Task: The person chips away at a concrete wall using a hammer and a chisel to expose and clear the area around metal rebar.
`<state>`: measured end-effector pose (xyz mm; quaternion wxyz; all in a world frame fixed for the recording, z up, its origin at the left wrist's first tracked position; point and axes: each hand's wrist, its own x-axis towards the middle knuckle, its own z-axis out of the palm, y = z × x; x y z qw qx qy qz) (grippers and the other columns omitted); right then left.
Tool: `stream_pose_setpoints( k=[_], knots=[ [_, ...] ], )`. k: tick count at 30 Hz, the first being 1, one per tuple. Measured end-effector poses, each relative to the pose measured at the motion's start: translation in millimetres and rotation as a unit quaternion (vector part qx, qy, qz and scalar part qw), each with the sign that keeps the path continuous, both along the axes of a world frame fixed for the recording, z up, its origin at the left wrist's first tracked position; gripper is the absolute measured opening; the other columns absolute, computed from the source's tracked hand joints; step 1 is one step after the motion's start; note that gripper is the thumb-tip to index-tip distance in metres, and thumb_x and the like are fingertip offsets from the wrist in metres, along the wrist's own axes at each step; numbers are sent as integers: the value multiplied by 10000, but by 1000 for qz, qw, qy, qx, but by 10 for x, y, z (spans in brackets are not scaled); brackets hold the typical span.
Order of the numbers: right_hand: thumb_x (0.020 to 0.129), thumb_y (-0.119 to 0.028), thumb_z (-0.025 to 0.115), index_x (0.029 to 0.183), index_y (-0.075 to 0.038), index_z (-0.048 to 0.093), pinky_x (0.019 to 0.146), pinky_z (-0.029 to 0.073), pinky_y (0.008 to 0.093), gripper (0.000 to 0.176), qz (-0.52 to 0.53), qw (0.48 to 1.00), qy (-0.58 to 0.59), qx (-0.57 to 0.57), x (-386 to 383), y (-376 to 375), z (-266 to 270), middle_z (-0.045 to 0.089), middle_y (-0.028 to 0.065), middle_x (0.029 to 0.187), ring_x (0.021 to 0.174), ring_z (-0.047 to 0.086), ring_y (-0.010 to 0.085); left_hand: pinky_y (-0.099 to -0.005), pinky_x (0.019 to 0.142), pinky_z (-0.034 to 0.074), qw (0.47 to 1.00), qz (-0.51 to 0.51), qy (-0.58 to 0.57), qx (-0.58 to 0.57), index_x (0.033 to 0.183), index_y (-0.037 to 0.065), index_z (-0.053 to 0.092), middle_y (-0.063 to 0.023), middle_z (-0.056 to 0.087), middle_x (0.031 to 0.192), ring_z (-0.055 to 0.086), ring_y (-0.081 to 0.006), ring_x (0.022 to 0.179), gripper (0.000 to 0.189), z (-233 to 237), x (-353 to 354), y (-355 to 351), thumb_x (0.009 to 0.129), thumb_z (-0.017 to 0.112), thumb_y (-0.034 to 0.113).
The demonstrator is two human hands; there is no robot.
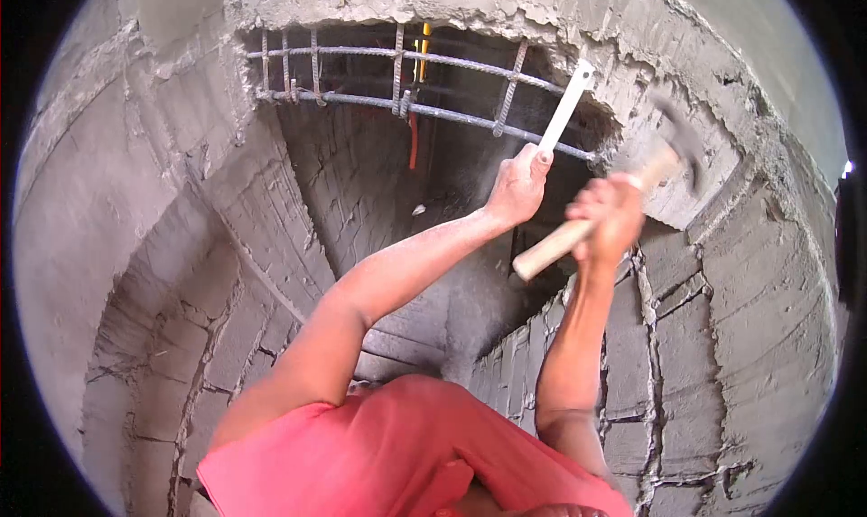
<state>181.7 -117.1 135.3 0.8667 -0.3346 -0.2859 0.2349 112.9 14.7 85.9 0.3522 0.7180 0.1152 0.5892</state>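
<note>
My left hand [519,187] is wrapped round the lower end of a flat, pale metal bar [566,106]. The bar's upper end, which has a small hole, lies by the broken concrete edge [623,111] at the right of the opening. My right hand [614,214] grips the wooden handle of a hammer [555,248]. The hammer's dark head [682,145] is blurred and stands to the right of the bar, apart from it. Just left of the bar, ribbed steel rods [361,100] cross the opening.
A yellow strip [424,52] and a red strip [414,140] hang behind the rods. Rough grey block walls [668,354] curve round both sides. Below the rods the opening is dark and dusty, with a small pale fragment [418,209] in it.
</note>
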Motion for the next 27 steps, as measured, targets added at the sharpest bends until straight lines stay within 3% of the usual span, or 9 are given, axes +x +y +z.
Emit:
stream_pose_setpoints(
  k=[3,10,11,12,16,20,22,23,27],
  knots=[
    [1034,-414,457,981,-114,476,392,405,272,306,130,990,-47,-31,-258,-14,46,457,0,679,479,439,111,-386,507,407,999,42,-10,4,826,15,514,-107,478,576,518,-205,522,596,-7,55,48,1023,384,562],
    [1036,-393,441,965,-108,468,377,446,304,295,25,997,49,59,-128,25,49,480,29,672,435,454,135,-368,525,402,999,28,24,12,802,27,515,-47,456,596,469,-163,547,581,3,-80,148,1031,383,544],
    [1035,-375,458,961,-107,471,377,434,298,279,62,995,-46,-57,-197,23,35,490,28,675,432,457,135,-478,563,424,999,29,25,1,796,7,507,-208,515,617,552,-427,597,588,20,-70,117,1030,385,533],
    [1036,-361,464,969,-97,468,382,443,302,272,161,981,-87,-58,-233,63,-53,487,23,672,431,456,132,-455,558,431,999,31,6,-26,805,6,515,-175,512,604,552,-360,566,603,2,-31,103,1024,389,554],
    [1043,-383,432,968,-97,456,395,444,308,296,112,993,-6,33,-192,-210,-64,470,32,665,442,459,135,-251,507,368,993,-84,-18,-82,830,63,524,46,459,672,453,-58,576,536,-60,-129,261,1023,415,551],
    [1044,-360,425,950,-93,458,390,463,315,285,71,991,77,88,-231,-66,-95,472,43,661,433,458,142,-352,515,414,999,38,18,10,774,23,521,-43,439,577,486,-139,541,634,18,-152,242,1012,388,596],
    [1036,-349,479,942,-86,486,382,433,274,280,154,983,-62,-73,-222,-65,28,483,24,647,420,462,118,-349,513,419,999,-7,-20,-40,781,32,515,-38,453,582,504,-143,543,623,-62,65,126,1008,395,600],
    [1034,-353,489,937,-82,492,379,429,267,288,180,977,-95,-59,-278,-100,63,483,19,642,418,463,111,-331,504,411,981,-94,-25,-168,788,48,510,-13,464,594,490,-118,548,610,2,27,-9,1004,400,607],
    [1042,-355,482,976,-78,496,388,444,266,285,138,985,-103,-14,-340,-321,-18,502,26,666,433,485,111,-280,495,372,992,-51,-43,-104,797,43,524,20,476,634,443,-73,560,623,-89,15,120,1000,396,618]
  ],
)
